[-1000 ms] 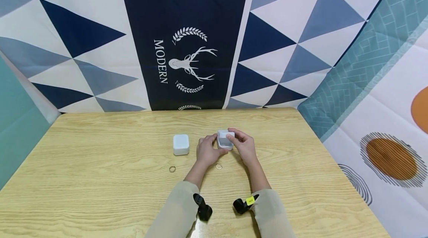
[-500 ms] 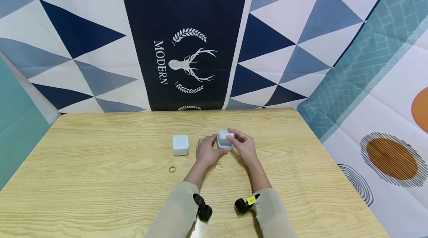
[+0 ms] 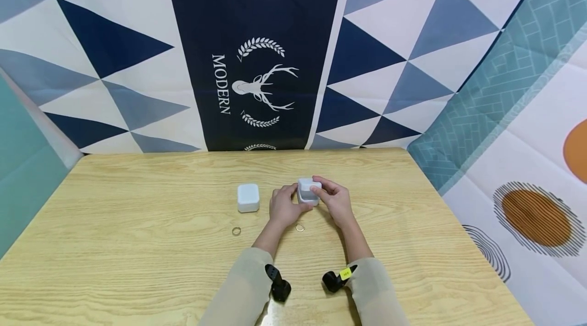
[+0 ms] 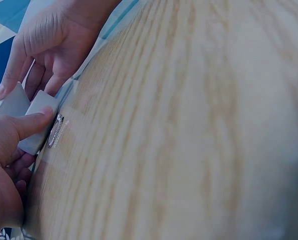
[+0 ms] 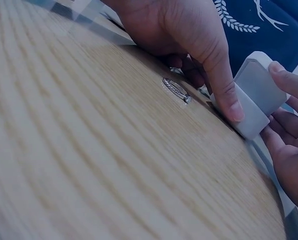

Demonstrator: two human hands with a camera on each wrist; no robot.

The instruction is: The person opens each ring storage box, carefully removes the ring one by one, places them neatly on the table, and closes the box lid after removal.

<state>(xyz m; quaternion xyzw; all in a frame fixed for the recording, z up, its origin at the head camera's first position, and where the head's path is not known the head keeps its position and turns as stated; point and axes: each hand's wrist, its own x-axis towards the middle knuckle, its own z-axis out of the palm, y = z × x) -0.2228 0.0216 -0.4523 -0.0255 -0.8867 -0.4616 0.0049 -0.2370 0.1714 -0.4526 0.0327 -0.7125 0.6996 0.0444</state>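
Two bare hands meet on a small white rounded-corner box (image 3: pixel 308 191) standing on the pale wood-grain table (image 3: pixel 137 265), just right of the middle of the head view. The left hand (image 3: pixel 283 208) has its fingers curled against the box's near-left side, with the thumb (image 5: pixel 228 95) pressed flat on the lower half, as the right wrist view shows. The right hand (image 3: pixel 334 200) curls over from the right, its fingertips resting on the upper half near the lid; the box's two halves appear slightly angled apart at the seam, though how far it is open cannot be told. A thin sparkling silver ring (image 3: pixel 300 228) lies flat on the table just below the hands in the head view, close to the left thumb and apart from the box; in the left wrist view it appears at the centre left (image 4: pixel 55 131). A second white box of the same shape (image 3: pixel 248 197) stands closed to the left of the hands, well clear of them, and a plain silver ring (image 3: pixel 236 231) lies below it towards the lower left. Beige sleeves (image 3: pixel 238 290) cover both forearms at the bottom of the frame.
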